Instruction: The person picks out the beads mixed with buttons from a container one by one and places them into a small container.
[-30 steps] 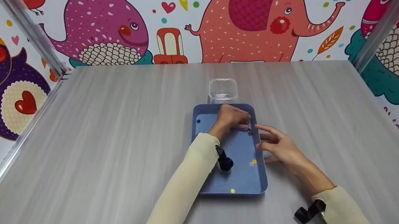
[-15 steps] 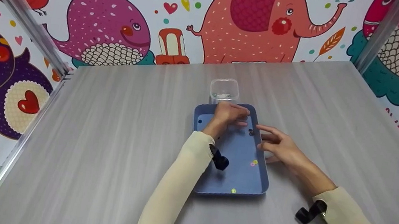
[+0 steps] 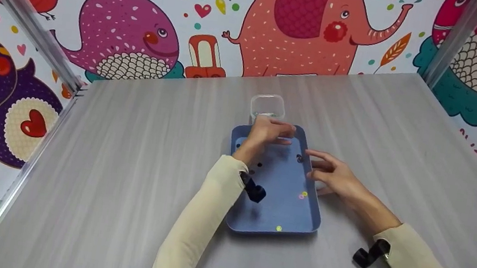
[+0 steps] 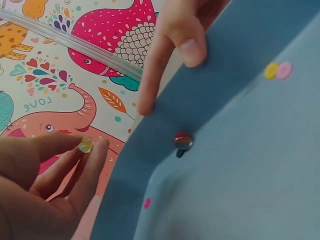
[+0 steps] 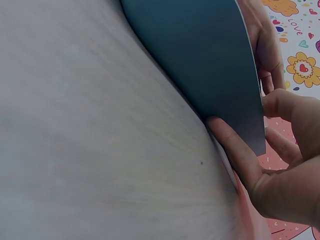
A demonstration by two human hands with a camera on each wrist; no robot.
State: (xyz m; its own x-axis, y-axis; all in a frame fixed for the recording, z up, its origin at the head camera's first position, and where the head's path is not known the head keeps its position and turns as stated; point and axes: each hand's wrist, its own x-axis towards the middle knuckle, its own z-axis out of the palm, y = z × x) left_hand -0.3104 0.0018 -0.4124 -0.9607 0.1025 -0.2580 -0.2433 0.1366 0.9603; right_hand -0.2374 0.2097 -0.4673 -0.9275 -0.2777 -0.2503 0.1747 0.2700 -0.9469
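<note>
My left hand (image 3: 267, 131) is above the far end of a blue tray (image 3: 274, 212), near a clear plastic container (image 3: 268, 104). Between its thumb and finger it pinches a small clear yellowish bead (image 4: 86, 144), seen in the left wrist view. My right hand (image 3: 338, 176) grips the tray's right wall, a finger low on the outside and the thumb at the rim. Inside the tray lie a shiny dark red bead (image 4: 183, 142), a pink disc (image 4: 284, 70) beside a yellow disc (image 4: 271, 71), and a small magenta piece (image 4: 147, 203).
A yellow-green disc (image 3: 278, 228) lies near the tray's front edge, and a black piece (image 3: 260, 164) left of its middle. The container stands just behind the tray with small pieces at its bottom. Patterned walls (image 3: 217, 22) border the grey table (image 3: 135, 161).
My left hand has moved left and slightly away, from inside the tray's far right corner toward the container, uncovering dark pieces in the tray. The right hand stays at the wall.
</note>
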